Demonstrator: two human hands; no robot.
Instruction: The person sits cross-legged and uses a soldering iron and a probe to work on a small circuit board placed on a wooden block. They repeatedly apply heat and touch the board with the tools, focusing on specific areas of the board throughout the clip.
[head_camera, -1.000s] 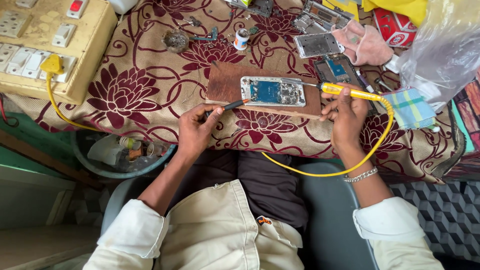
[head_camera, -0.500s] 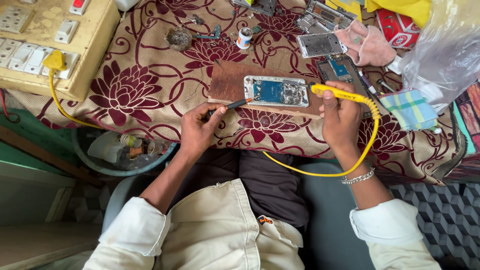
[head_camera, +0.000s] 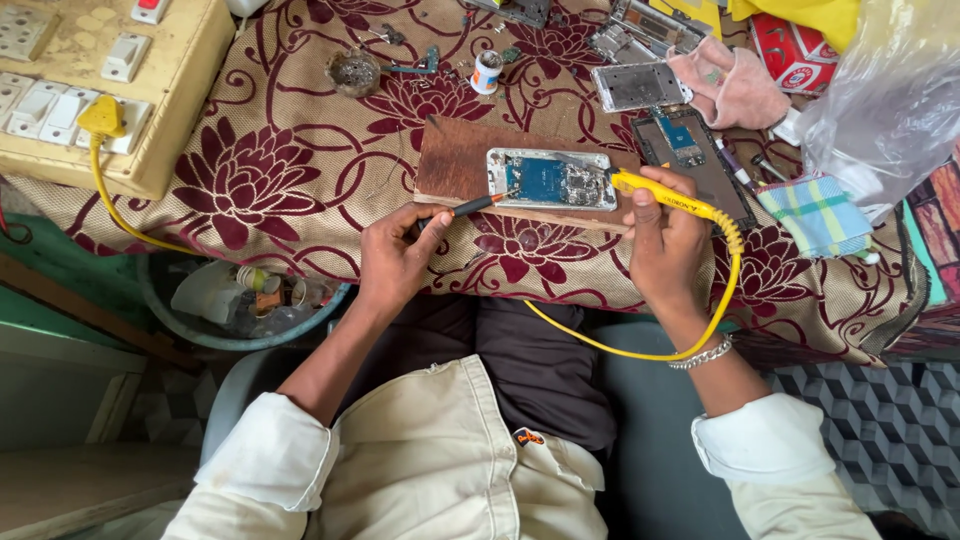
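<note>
An opened phone (head_camera: 552, 179) with its blue circuit board showing lies on a brown wooden board (head_camera: 455, 160) on the cloth-covered table. My left hand (head_camera: 395, 258) grips a thin black tool (head_camera: 478, 205) with an orange band, its tip resting at the phone's left edge. My right hand (head_camera: 665, 240) grips a yellow soldering iron (head_camera: 670, 200), whose tip points at the phone's right end. The iron's yellow cable (head_camera: 700, 335) loops down past my wrist and back under the table edge.
A switchboard (head_camera: 80, 90) with a yellow plug (head_camera: 100, 117) stands at the far left. Phone frames (head_camera: 640, 85), another open phone (head_camera: 700, 160), a small spool (head_camera: 487, 72), a round tin (head_camera: 357, 70), a checked cloth (head_camera: 818, 215) and a plastic bag (head_camera: 890, 90) lie about. A bin (head_camera: 240, 300) sits below.
My right hand has swung the soldering iron leftward so its tip now meets the phone's right end. My left hand holds its tool at the phone's left edge as before.
</note>
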